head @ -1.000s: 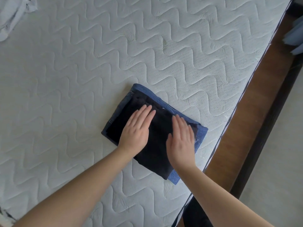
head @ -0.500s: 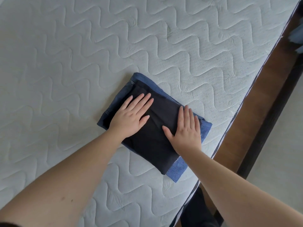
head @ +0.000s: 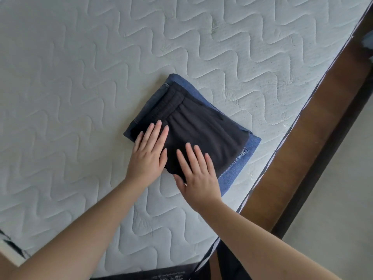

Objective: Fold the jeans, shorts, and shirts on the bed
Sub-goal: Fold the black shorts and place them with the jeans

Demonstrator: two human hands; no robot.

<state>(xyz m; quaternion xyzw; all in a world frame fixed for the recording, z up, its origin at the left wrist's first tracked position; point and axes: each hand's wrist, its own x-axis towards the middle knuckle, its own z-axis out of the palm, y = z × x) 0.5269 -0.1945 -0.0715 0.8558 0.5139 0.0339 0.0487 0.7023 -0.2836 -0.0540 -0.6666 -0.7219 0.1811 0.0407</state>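
Two flat palms | my left hand (head: 148,156) and right hand (head: 198,176), fingers straight, press black shorts (head: 201,132) on folded jeans (head: 232,174) | soft, light (lift by stack edges)

Both forearms were seen bare, and no sleeve was visible. The left hand (head: 148,156) and the right hand (head: 198,177) were ungloved. No rings or watch were worn.

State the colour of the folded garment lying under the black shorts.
Blue denim jeans, seen in the head view.
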